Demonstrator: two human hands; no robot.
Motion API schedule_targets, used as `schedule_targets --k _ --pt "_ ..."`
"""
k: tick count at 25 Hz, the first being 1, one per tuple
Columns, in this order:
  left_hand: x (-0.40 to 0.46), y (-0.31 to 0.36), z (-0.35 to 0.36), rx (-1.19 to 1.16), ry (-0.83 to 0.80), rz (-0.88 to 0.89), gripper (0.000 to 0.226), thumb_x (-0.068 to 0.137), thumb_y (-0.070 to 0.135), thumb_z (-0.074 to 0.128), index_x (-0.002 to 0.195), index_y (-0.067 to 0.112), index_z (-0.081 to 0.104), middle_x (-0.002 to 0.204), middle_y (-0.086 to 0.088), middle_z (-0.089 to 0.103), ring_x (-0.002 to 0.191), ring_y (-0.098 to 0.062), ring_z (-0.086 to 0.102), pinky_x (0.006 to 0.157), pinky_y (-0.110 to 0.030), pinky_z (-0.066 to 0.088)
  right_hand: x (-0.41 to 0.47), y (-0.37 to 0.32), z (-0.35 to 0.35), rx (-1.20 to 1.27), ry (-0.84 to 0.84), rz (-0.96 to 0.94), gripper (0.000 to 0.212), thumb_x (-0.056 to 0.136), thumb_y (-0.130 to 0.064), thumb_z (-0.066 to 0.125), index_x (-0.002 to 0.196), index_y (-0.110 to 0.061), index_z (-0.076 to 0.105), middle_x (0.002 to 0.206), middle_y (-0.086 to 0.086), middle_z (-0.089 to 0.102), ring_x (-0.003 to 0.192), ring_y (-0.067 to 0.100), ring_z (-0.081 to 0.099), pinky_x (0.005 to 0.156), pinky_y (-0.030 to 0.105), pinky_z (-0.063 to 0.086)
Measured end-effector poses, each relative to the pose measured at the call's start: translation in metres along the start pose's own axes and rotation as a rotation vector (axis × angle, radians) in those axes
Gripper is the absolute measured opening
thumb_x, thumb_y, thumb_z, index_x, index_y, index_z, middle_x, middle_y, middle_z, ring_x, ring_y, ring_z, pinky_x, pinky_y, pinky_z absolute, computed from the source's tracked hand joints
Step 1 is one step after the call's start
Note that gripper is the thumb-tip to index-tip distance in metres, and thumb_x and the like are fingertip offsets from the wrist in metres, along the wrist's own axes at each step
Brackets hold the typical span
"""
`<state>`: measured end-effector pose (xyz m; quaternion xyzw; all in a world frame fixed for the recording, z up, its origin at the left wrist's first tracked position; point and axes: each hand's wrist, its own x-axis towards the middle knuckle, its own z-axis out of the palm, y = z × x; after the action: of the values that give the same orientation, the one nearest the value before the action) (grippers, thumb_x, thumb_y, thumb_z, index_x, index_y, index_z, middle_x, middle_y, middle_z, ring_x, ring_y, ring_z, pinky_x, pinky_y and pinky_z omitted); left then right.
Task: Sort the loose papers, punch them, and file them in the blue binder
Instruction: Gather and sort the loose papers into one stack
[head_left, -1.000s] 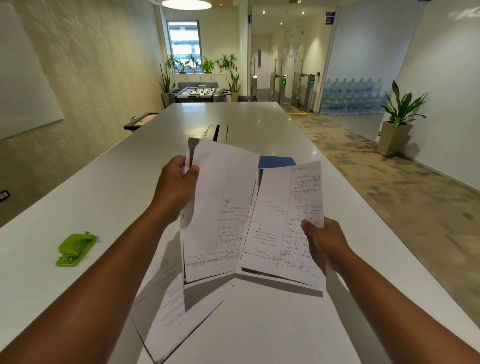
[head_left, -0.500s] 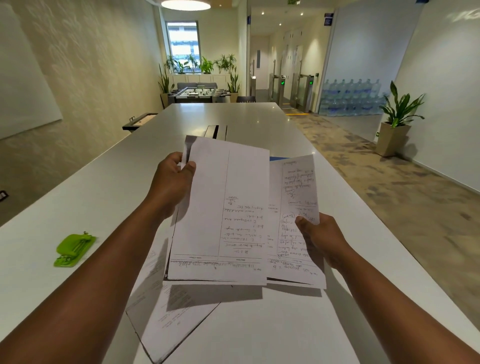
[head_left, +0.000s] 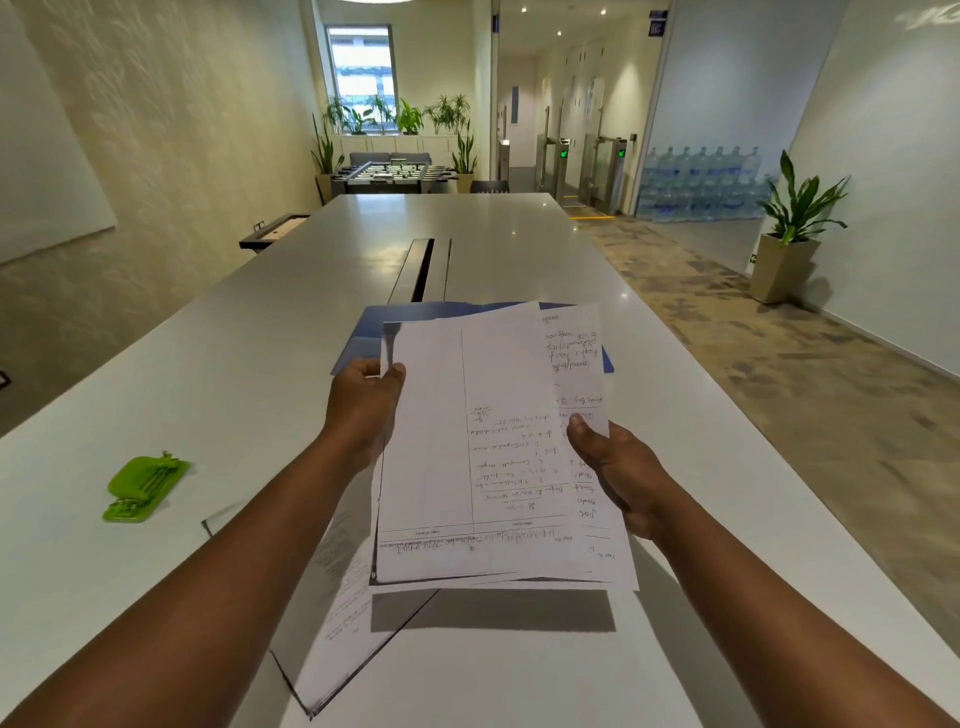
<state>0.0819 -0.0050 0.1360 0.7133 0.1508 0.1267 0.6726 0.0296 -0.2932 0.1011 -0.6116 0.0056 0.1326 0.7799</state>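
White, thin sheets of handwritten paper (head_left: 467, 447) are held fanned above the pale, glossy surface (head_left: 675, 467) in the head view, their long axis running away from the person. The left hand (head_left: 363, 405) pinches the front sheet at its upper left edge, thumb on top, and the right hand (head_left: 618, 467) pinches the rear sheet at its right edge, thumb pressed on the writing. The flat blue binder (head_left: 374, 332) lies on the surface straight ahead, just beyond the held sheets and partly hidden by them; both hands seem about equally near it. More loose white sheets (head_left: 337, 623) lie askew on the surface below the left forearm. A small lime-green plastic hole punch (head_left: 145, 488) sits well to the left, nearer the left hand, so punching likely calls for a reach that way.
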Motion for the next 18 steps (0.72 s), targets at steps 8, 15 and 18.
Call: schedule_targets --k 8,15,18 --pt "-0.01 -0.003 0.003 -0.058 0.131 0.006 0.031 0.099 0.003 0.043 0.096 0.023 0.066 0.116 -0.012 0.065 0.085 -0.024 0.06 0.054 -0.025 0.044 0.005 0.01 -0.004 0.072 0.068 -0.009 0.032 0.099 -0.04 0.058 0.126 -0.024 0.062 0.12 0.008 0.075 0.105 0.038 0.072 0.09 0.061 0.056" --pt "-0.023 -0.004 0.009 -0.218 0.248 -0.075 0.038 0.098 0.002 0.043 0.132 0.012 0.059 0.135 -0.013 0.06 0.121 -0.032 0.06 0.102 -0.043 0.052 0.009 0.018 -0.006 0.384 0.137 -0.015 0.035 0.102 -0.032 0.055 0.135 -0.019 0.056 0.124 0.013 0.072 0.111 0.041 0.069 0.092 0.069 0.051" --pt "-0.032 -0.011 0.013 -0.227 0.17 -0.076 0.045 0.099 0.009 0.045 0.145 0.011 0.047 0.143 -0.015 0.055 0.122 -0.03 0.058 0.102 -0.042 0.052 0.011 0.017 -0.004 0.359 0.183 -0.056 0.038 0.1 -0.036 0.056 0.134 -0.02 0.057 0.122 0.011 0.073 0.109 0.038 0.071 0.093 0.068 0.051"
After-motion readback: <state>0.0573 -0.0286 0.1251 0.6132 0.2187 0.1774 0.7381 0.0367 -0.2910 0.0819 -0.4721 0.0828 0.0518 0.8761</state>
